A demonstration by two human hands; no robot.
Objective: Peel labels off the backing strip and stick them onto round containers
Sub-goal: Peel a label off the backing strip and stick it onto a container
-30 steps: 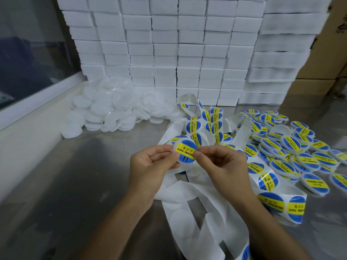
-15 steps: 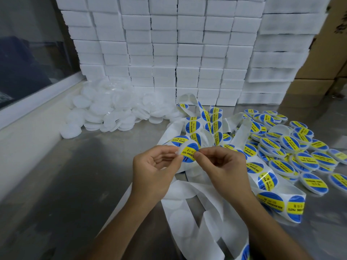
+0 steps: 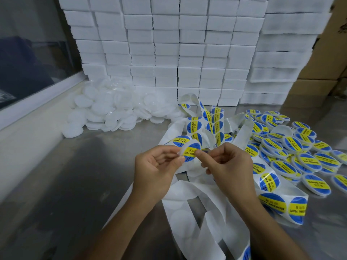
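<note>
Blue-yellow label (image 3: 189, 152) pinched between left hand (image 3: 156, 172) and right hand (image 3: 228, 170), mid-peel from strip (image 3: 189, 209). Right: many labelled containers (image 3: 293, 152). Beyond left: blank containers (image 3: 112, 109) remain.

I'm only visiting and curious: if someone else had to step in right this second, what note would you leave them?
Left hand: pinches the backing strip beside the blue-and-yellow label.
Right hand: fingers pinch that label's edge, which is partly lifted from the strip.
Done: many labelled containers lie on the right of the metal table.
Left: finish peeling, stick the label on a container from the plain white pile at the back left, then carry on; more labels remain on the strip.
</note>
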